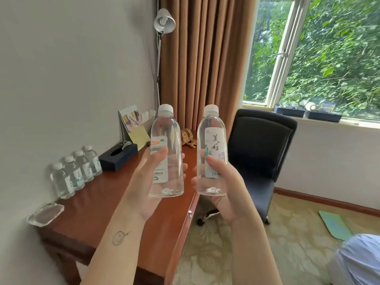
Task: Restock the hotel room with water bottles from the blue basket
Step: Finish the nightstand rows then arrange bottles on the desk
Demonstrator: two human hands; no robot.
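My left hand [144, 188] grips a clear water bottle [167, 145] with a white cap, held upright above the wooden desk [115, 204]. My right hand [224, 192] grips a second water bottle [211, 140] upright, its label facing me, over the desk's right edge. Both bottles are side by side, a little apart. Several more water bottles [76, 171] stand in a row along the wall on the desk's left side. The blue basket is not in view.
A dark tissue box [118, 158] sits behind the bottle row, with a glass tray [45, 214] at the desk's near left corner. A black office chair [261, 153] stands right of the desk. A floor lamp [162, 25], curtain and window lie beyond.
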